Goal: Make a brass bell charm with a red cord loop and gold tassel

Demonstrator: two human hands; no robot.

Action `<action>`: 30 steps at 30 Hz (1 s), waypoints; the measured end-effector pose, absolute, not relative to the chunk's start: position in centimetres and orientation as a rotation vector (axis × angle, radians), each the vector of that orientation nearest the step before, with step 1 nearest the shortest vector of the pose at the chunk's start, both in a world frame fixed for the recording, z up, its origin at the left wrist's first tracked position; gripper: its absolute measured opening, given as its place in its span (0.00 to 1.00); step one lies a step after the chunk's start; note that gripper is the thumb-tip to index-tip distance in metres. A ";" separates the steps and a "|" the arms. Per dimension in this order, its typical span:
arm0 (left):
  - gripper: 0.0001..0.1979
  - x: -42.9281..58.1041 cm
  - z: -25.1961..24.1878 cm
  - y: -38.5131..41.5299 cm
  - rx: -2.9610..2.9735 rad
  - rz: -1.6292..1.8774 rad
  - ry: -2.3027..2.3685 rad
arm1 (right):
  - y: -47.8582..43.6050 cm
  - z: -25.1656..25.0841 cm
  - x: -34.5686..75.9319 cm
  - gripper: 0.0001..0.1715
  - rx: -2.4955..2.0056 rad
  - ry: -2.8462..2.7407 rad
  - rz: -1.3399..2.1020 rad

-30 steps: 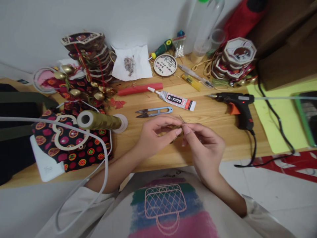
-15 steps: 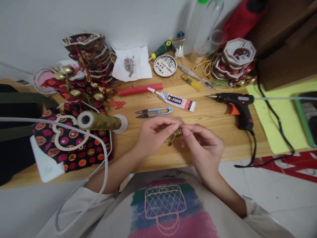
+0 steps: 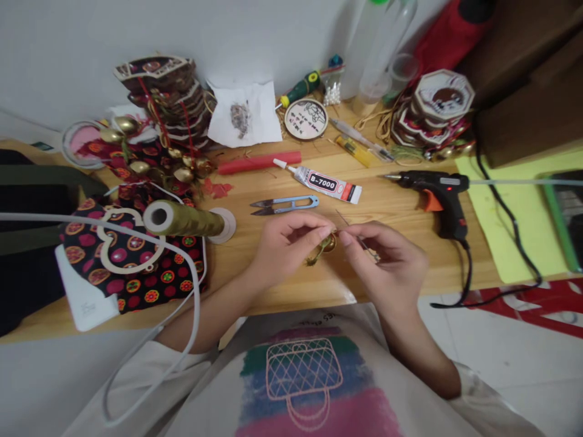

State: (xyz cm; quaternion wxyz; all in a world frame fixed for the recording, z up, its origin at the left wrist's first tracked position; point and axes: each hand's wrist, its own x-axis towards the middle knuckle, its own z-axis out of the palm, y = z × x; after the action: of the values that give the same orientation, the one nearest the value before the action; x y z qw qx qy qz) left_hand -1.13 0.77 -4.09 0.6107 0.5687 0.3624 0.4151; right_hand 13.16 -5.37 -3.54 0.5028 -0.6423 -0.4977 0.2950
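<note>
In front of me, above the near part of the table, my left hand [image 3: 291,246] pinches the top of a small gold bell [image 3: 330,244] with green thread on it. The bell hangs just below the thumb and forefinger. My right hand [image 3: 385,258] is closed close beside it, holding a long thin metal tool [image 3: 342,218], perhaps a needle or tweezers. The tool's dark tip points up and to the left, and its other end shows below the fingers. Light blue thread snips [image 3: 286,205] lie just beyond my left hand.
A glue tube [image 3: 322,183] and a red roll [image 3: 257,162] lie behind the snips. The black glue gun [image 3: 439,188] rests to the right, its cord trailing off the edge. An olive thread spool [image 3: 189,221] is at left, with a white cable [image 3: 194,273] looping over my left arm.
My right hand has drawn slightly to the right, and more of the thin tool shows on both sides of its fingers. The bell is more visible beneath my left fingers.
</note>
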 end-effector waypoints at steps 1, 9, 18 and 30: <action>0.03 -1.1 -4.1 0.8 1.316 0.962 0.836 | -5.3 -3.5 13.1 0.02 -1.551 -1.202 0.728; 0.04 -1.1 -4.1 0.8 1.292 0.950 0.902 | -6.1 -2.9 14.1 0.10 -1.428 -1.224 0.868; 0.04 -1.1 -4.2 0.8 1.273 0.947 0.914 | -6.9 -2.4 14.8 0.16 -1.335 -1.475 0.918; 0.03 -1.0 -4.5 0.6 1.407 1.017 0.898 | -4.8 -2.1 14.4 0.07 -1.492 -1.528 0.680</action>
State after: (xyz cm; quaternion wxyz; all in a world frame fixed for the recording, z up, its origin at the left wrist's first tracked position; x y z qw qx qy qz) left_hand -1.01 0.64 -4.50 0.5593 0.5968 0.3809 0.4312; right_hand 14.45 -4.76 -2.14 0.4350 -0.5995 -0.6138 0.2732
